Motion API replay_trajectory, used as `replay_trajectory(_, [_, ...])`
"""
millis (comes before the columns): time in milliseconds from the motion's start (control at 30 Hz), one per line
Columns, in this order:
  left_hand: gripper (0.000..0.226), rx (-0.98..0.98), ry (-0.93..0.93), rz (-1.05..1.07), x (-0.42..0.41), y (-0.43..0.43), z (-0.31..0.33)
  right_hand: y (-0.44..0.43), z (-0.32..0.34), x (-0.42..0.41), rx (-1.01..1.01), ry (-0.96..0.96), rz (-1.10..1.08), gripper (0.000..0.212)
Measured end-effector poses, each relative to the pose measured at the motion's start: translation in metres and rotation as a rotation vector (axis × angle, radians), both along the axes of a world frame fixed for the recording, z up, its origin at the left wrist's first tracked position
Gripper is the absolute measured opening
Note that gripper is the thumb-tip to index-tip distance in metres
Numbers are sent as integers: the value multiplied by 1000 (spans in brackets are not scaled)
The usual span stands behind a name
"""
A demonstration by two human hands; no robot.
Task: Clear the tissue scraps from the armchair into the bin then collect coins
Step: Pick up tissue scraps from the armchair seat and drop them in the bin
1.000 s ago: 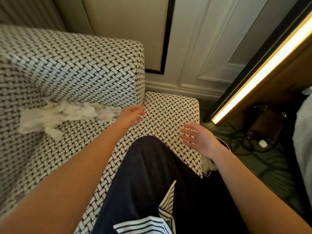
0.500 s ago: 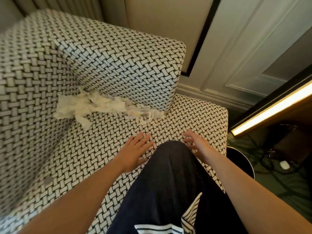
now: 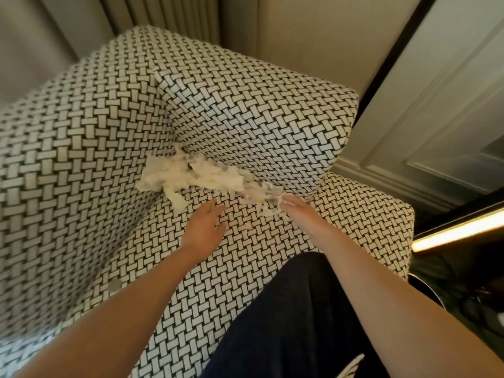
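Observation:
A heap of white tissue scraps (image 3: 196, 174) lies on the seat of the black-and-white woven armchair (image 3: 245, 115), along the crease under its right armrest. My left hand (image 3: 206, 225) hovers open over the seat just in front of the heap, fingers straight. My right hand (image 3: 301, 208) is open too, its fingertips at the right end of the scraps. A small grey coin (image 3: 115, 285) lies on the seat at the left, near my left forearm. The dark rim of the bin (image 3: 426, 291) shows on the floor to the right of the chair.
My dark-trousered knee (image 3: 294, 317) is against the seat's front. A panelled wall (image 3: 425, 99) and curtains (image 3: 174, 15) stand behind the chair. A lit strip (image 3: 458, 231) and cables on green carpet are at the right.
The view has swung left and closer to the chair. Both hands have moved forward across the seat to the tissue heap, the right one reaching its end.

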State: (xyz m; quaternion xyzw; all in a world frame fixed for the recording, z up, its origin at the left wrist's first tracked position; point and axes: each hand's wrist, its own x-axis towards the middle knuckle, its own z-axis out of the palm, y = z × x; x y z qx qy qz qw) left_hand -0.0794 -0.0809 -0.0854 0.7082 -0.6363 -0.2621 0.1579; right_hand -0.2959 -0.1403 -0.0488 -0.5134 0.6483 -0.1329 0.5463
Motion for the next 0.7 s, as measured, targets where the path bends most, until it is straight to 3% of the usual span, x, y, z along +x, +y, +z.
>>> replay_trajectory(167, [38,-15,-26,285,46,-2,-2,-12,-39,26,-48,304,93,45])
replay_trajectory(300, [83,359,-201,157,81,0,-19,-13,-57,42,-64,456,69,59])
replay_trajectory(400, [98,521,-193,28,91,-3,-26,-14,-63,45,-140,527,57,55])
replay_trajectory(533, [101,581,-170,-15,93,-8,-29,-22,-68,46,-160,494,-46,47])
replay_trajectory(700, [100,589,-132,-5,90,-3,-29,-13,-63,45,-194,316,-175,50])
